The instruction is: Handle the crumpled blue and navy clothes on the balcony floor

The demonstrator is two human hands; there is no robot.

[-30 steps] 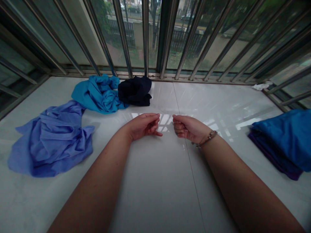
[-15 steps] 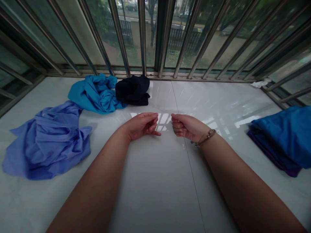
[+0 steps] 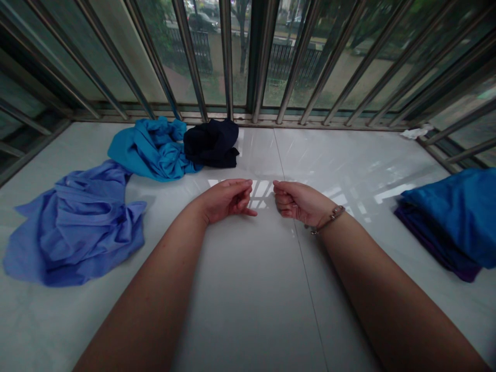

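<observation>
My left hand [image 3: 227, 199] and my right hand [image 3: 296, 202] rest side by side on a glossy white tiled surface [image 3: 251, 289], a small gap between them. Both have the fingers curled loosely inward with nothing in them. A bracelet [image 3: 328, 220] sits on my right wrist. A crumpled lavender-blue garment [image 3: 77, 227] lies to the left. Behind it are a bunched turquoise garment [image 3: 153, 150] and a dark navy garment [image 3: 212, 143], near the window bars.
A folded stack of blue cloth over purple cloth [image 3: 453, 222] lies at the right edge. Metal window bars [image 3: 228, 57] fence the far side. A small white scrap [image 3: 414, 133] lies in the far right corner.
The view has shifted slightly. Both hands stay in the same curled pose in the same place.
</observation>
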